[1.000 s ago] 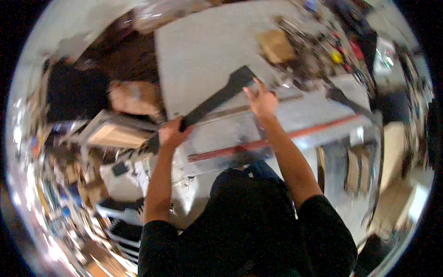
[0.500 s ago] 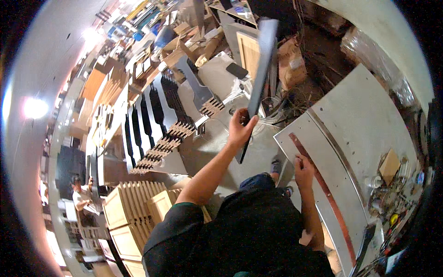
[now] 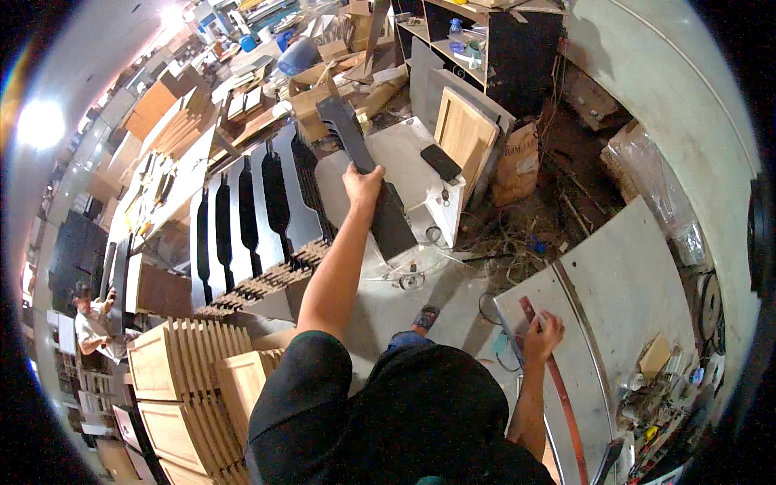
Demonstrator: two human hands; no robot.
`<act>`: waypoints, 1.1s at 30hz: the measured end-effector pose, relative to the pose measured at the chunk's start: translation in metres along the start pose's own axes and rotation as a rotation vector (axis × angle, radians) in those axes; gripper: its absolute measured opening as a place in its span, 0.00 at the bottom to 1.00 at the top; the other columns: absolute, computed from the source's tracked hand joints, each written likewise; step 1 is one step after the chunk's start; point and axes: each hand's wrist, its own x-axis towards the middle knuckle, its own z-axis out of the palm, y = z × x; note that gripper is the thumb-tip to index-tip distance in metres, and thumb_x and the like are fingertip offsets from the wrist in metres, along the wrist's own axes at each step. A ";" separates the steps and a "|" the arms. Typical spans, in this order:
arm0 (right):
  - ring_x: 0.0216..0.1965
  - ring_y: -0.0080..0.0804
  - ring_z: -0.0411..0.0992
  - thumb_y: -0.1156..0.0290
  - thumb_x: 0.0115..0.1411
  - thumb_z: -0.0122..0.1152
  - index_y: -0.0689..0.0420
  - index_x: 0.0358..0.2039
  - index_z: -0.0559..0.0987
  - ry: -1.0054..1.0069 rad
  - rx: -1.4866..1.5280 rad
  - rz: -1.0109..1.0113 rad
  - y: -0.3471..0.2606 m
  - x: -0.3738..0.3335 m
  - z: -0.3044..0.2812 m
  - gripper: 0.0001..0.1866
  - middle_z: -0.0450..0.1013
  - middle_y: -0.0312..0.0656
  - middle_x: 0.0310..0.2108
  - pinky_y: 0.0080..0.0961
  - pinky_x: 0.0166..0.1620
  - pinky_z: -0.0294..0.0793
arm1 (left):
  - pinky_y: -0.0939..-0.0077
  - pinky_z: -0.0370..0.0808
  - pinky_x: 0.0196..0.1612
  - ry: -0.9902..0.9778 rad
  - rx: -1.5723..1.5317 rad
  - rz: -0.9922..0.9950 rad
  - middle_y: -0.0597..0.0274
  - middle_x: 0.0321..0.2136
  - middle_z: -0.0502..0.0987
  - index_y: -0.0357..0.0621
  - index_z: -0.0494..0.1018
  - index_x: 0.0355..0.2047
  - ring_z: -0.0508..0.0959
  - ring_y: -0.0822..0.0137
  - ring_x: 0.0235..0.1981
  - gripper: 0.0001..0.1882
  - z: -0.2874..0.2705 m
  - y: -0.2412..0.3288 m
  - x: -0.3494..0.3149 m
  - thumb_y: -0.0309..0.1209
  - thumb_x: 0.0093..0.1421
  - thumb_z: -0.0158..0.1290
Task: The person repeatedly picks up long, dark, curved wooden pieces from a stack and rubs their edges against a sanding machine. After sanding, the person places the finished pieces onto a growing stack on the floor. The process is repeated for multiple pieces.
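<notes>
My left hand (image 3: 363,186) is closed around the edge of a long dark grey painted board (image 3: 391,222). The board slants over the spot where a short stack of similar shaped boards stands, mostly hiding that stack; whether it touches cannot be told. To its left, several stacks of shaped grey and black boards (image 3: 284,190) stand with pale raw ends toward me. My right hand (image 3: 544,337) is at the grey worktop (image 3: 517,311) on the right, near a reddish-brown strip (image 3: 566,404). Its fingers are curled, and what they hold, if anything, is unclear.
A black phone (image 3: 440,162) lies on a white surface ahead, beside leaning wooden panels (image 3: 466,133). Loose cables (image 3: 501,250) cover the floor. Pale cabinet doors (image 3: 174,364) are stacked at my left. Small tools (image 3: 659,396) clutter the right side. Another person (image 3: 95,323) stands far left.
My left hand has swung the grey board left, from upright in front of me to over the short stack. My right hand has stayed by the strip, its fingers loosening slightly. My view has shifted.
</notes>
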 end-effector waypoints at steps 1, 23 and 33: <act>0.56 0.55 0.76 0.64 0.71 0.66 0.56 0.51 0.86 0.051 -0.111 0.041 0.007 -0.006 0.006 0.12 0.80 0.48 0.52 0.56 0.64 0.70 | 0.58 0.84 0.47 0.031 -0.027 -0.021 0.49 0.36 0.89 0.28 0.82 0.51 0.89 0.55 0.37 0.31 0.002 -0.006 0.018 0.38 0.51 0.74; 0.59 0.54 0.74 0.64 0.74 0.62 0.50 0.56 0.83 0.149 -0.460 0.189 -0.014 -0.025 0.040 0.13 0.78 0.47 0.56 0.57 0.62 0.70 | 0.58 0.83 0.54 -0.026 0.044 -0.011 0.47 0.44 0.88 0.35 0.79 0.55 0.89 0.50 0.46 0.27 0.035 -0.097 0.144 0.33 0.56 0.71; 0.59 0.56 0.74 0.65 0.74 0.61 0.52 0.56 0.82 0.130 -0.428 0.202 -0.023 -0.022 0.037 0.14 0.79 0.51 0.56 0.58 0.62 0.70 | 0.58 0.82 0.54 -0.043 0.079 -0.049 0.51 0.45 0.89 0.37 0.80 0.55 0.89 0.52 0.46 0.27 0.033 -0.107 0.146 0.35 0.57 0.73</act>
